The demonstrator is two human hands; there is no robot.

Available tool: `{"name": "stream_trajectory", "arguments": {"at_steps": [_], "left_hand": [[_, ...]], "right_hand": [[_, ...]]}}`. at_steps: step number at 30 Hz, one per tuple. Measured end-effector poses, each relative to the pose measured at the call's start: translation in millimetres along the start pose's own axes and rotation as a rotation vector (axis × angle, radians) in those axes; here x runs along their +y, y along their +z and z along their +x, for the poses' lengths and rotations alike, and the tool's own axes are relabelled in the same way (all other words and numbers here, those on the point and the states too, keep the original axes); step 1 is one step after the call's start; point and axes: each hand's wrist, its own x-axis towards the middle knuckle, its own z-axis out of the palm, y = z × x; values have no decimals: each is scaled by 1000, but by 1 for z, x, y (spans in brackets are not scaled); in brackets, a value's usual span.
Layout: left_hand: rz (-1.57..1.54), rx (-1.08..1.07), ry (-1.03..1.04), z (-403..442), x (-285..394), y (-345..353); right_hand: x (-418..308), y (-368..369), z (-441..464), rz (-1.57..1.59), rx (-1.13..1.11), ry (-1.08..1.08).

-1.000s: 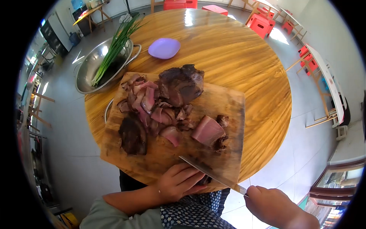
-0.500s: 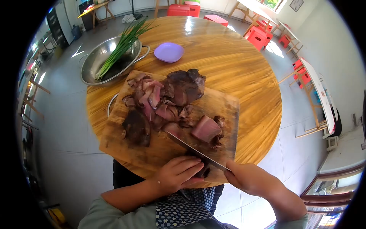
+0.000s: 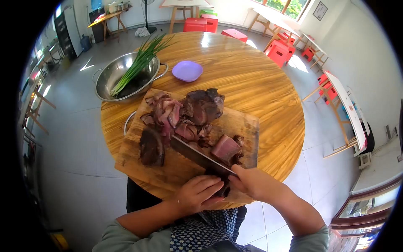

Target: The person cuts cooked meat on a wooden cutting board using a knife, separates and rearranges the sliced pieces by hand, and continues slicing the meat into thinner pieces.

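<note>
Two grips share the work: my right grip (image 3: 254,180) is closed around the handle of the knife (image 3: 199,157), and my left grip (image 3: 200,192) holds the dark meat (image 3: 225,190) down, fingers over it and thumb on the body side. That meat lies at the near edge of the board (image 3: 248,138), on the tabletop (image 3: 275,101), mostly hidden by my hand and the blade. The blade slants across the board, tip up by the slices (image 3: 168,111), its handle end just beyond my left fingertips. Whether the edge touches the meat, I cannot tell.

To slice well, I judge that my fingertips should curl back and let the knuckles guide the flat of the blade; they lie rather straight and near the steel. A long, drawing stroke should suit meat this firm-looking, with steady pressure from the left and the blade square to the board for even thickness.

My left forearm comes in low from the left, wrist fairly flat. My right forearm rises from the lower right, elbow bent, knuckles uppermost, wrist angled so the blade points away to my left.
</note>
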Motion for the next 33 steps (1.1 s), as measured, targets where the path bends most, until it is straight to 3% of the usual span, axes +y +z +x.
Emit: {"name": "stream_trajectory", "arguments": {"at_steps": [8,12,19,21,25,33], "left_hand": [[-33,1,3,4,2,0],[24,12,18,7,4,-2],[25,7,30,7,2,-1],[29,-4,28,5,1,0],[40,-12,19,4,-1,1],[75,-54,22,5,1,-3]], "right_hand": [[17,-31,-59,184,195,123],[0,-43,-77,118,144,208],[-8,-32,-92,109,104,171],[-14,-35,-95,111,-43,240],[-16,-26,-94,46,-3,266],[-15,-22,-91,-36,-60,181]]}}
